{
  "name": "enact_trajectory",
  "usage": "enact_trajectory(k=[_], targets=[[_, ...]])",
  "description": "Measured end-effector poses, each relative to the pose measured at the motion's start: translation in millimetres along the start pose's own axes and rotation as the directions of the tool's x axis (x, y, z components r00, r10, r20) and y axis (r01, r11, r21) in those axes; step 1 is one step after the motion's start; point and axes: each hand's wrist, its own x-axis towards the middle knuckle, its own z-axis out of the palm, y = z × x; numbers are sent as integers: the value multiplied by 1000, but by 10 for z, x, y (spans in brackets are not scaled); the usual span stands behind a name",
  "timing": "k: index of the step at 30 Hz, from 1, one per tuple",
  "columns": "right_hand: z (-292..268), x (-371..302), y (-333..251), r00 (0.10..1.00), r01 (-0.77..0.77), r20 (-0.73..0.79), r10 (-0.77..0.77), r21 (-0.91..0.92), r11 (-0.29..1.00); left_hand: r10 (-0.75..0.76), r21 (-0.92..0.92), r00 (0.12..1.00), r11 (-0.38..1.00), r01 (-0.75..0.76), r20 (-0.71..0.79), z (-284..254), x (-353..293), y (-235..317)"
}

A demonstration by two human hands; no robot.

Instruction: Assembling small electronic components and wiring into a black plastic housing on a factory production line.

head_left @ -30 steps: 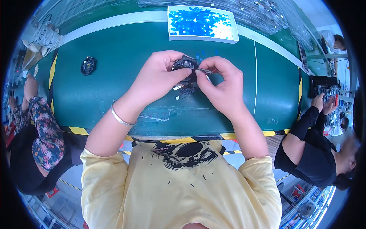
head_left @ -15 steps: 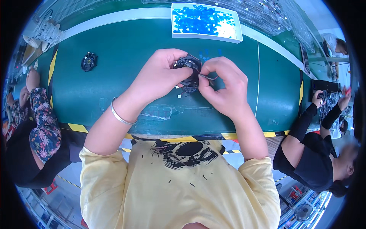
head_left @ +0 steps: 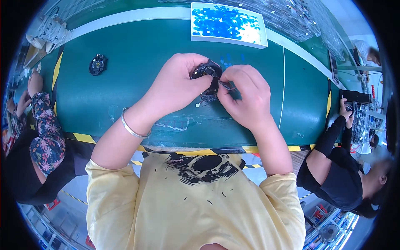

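My left hand (head_left: pixel 177 81) is closed round a black, round device housing (head_left: pixel 207 71), its thumb pressing on the open face where small inner parts show. At the housing's right side, my right hand (head_left: pixel 246 93) pinches a small dark piece with thin wires (head_left: pixel 227 86) between thumb and fingertips. How that piece joins the housing is hidden by the fingers. Below the housing, close to my left hand, there is a dark clump (head_left: pixel 208 98) with a small white bit beside it. A similar round black housing (head_left: pixel 98 64) lies apart on the green table to the left.
A white box (head_left: pixel 229 41) of small blue pieces stands at the far edge, a few blue bits (head_left: pixel 226 62) lying nearer. Clear plastic packaging (head_left: pixel 287 18) is heaped behind. Striped tape (head_left: pixel 85 138) edges the green table (head_left: pixel 137 46). Co-workers sit left (head_left: pixel 48 137) and right (head_left: pixel 339 175).
My right hand has tilted slightly, still pinching the small wired piece. The view has shifted a little. The right co-worker's raised hand has come down beside the other, away from a red tool.
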Motion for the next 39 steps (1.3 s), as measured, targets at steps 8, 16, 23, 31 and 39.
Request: enact_trajectory(k=[8,16,23,31,39], targets=[[-12,3,-76,996,81,42,-76,-149,985,-8,-16,999,1000,7,-36,16,0,23],[-17,34,-82,976,-214,-5,216,98,972,0,-45,1000,999,0,-2,8,2,9],[1,7,-52,964,-260,-26,265,135,956,16,-126,1000,992,-16,5,19,15,-46],[76,-38,14,863,-459,128,488,601,654,68,-140,997,988,-70,-23,44,70,-112],[-14,-44,121,809,-513,269,522,757,405,-66,-410,995,908,88,69,20,81,-23]])
